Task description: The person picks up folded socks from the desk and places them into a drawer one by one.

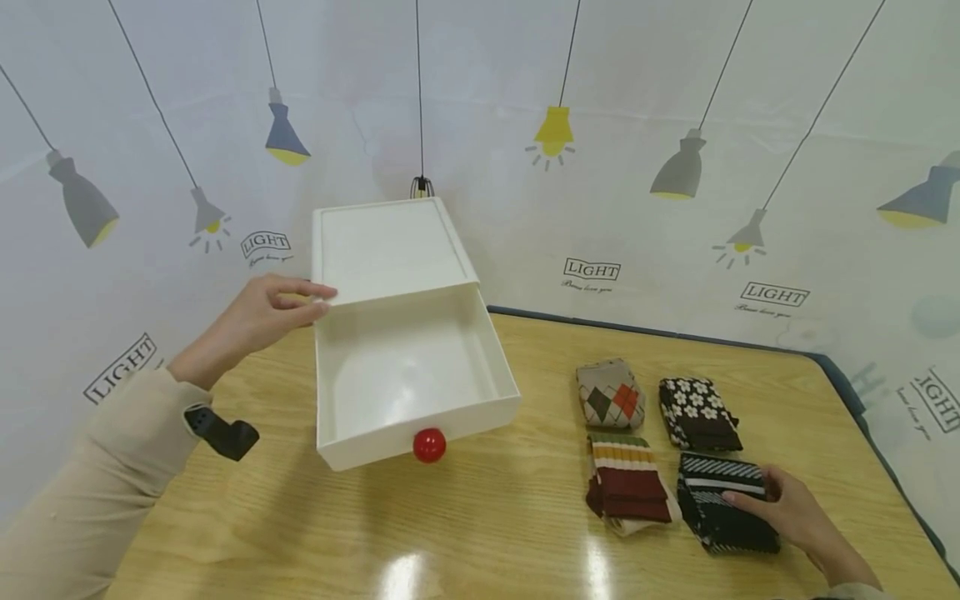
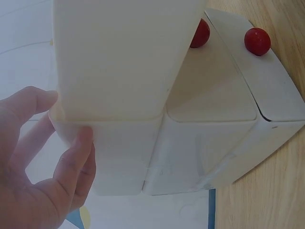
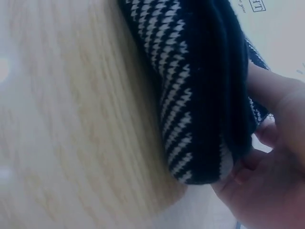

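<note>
A white drawer unit (image 1: 386, 250) stands on the table with its top drawer (image 1: 405, 358) pulled out; no contents show inside. At its front left corner my left hand (image 1: 270, 312) holds the edge, the fingers (image 2: 78, 157) lying against the side. My right hand (image 1: 795, 508) grips a folded pair of black socks with white stripes (image 1: 723, 500) by its right edge, thumb on top. In the right wrist view these striped socks (image 3: 190, 95) hide part of the fingers. Beside them lie maroon striped socks (image 1: 630, 483), argyle socks (image 1: 611, 396) and flower-patterned socks (image 1: 697, 412).
A red knob (image 1: 430, 446) sticks out from the open drawer's front. Two lower drawers with red knobs (image 2: 257, 41) show in the left wrist view. The wooden table (image 1: 480, 517) ends at a wall sheet (image 1: 510, 208) printed with lamps.
</note>
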Available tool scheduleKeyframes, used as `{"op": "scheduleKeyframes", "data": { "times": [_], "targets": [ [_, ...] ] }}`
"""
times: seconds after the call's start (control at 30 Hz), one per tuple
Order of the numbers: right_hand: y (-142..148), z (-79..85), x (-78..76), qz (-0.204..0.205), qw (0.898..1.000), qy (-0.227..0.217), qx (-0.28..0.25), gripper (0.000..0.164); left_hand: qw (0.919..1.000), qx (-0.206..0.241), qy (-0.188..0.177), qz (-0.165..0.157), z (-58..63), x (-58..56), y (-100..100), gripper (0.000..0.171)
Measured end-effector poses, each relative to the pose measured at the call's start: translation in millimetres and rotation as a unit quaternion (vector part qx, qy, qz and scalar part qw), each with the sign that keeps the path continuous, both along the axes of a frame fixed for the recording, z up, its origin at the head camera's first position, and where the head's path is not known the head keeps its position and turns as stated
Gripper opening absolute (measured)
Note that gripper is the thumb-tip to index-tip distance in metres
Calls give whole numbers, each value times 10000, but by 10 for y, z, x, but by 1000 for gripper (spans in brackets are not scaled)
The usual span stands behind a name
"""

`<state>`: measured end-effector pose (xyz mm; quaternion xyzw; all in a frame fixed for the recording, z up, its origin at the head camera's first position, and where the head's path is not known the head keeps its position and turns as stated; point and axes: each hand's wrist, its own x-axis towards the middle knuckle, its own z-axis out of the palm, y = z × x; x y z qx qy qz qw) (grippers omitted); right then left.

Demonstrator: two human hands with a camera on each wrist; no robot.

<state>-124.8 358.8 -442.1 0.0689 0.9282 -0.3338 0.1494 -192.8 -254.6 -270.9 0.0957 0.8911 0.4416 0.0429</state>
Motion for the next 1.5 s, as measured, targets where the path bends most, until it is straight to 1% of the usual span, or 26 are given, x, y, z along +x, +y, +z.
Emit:
{"op": "scheduleKeyframes", "data": {
  "times": [0.1,0.17,0.3,0.4,0.57,0.63,0.7,0.73,0.83,0.97,1.0,1.07,1.1,1.2,1.23,1.27,1.33,1.43,1.5],
  "targets": [
    [-9,20,-3,68,10000,-51,30,49,10000,-13,14,3,4,2,2,46],
    [-11,36,-10,119,9998,-155,34,54,10000,-20,3,15,7,6,2,46],
    [0,84,-23,252,9986,-463,29,81,10000,-29,-35,30,11,9,0,46],
    [10,128,-18,290,9975,-636,-76,91,10000,-24,-52,19,7,6,-6,46],
    [15,219,34,240,9950,-708,-659,87,10000,-15,-65,24,-1,4,-16,46],
    [5,260,60,203,9936,-591,-941,78,10000,-11,-68,22,-2,7,-19,46],
    [-13,304,75,184,9926,-368,-1141,64,10000,-9,-70,22,2,9,-22,45],
    [-24,331,80,218,9925,-213,-1181,56,10000,-6,-70,12,3,8,-23,45],
    [-70,442,78,352,9922,218,-1179,44,10000,-7,-59,-7,7,2,-24,45],
    [-172,677,21,601,9902,608,-1100,46,10000,4,-77,-31,12,-4,-24,45],
    [-212,753,-3,643,9897,637,-1113,49,10000,8,-81,-29,13,-4,-25,45],
    [-301,889,-61,749,9871,811,-1158,50,10000,13,-93,-23,18,-4,-24,46],
    [-355,968,-86,821,9859,856,-1180,55,9999,18,-101,-16,19,-3,-24,46],
    [-563,1182,-176,1048,9786,1249,-1258,51,9999,41,-122,-16,22,1,-22,46],
    [-642,1245,-209,1171,9736,1458,-1311,45,9999,44,-123,-19,22,2,-20,47],
    [-730,1321,-240,1304,9689,1625,-1333,42,9999,49,-122,-29,21,2,-18,47],
    [-923,1459,-313,1572,9551,1977,-1548,33,9999,55,-109,-30,21,4,-16,47],
    [-1223,1683,-427,1927,9348,2037,-2181,31,10000,50,-75,-27,22,6,-17,46],
    [-1433,1826,-499,2021,9269,1944,-2495,30,10000,45,-62,-23,23,8,-19,46]
  ]
}}
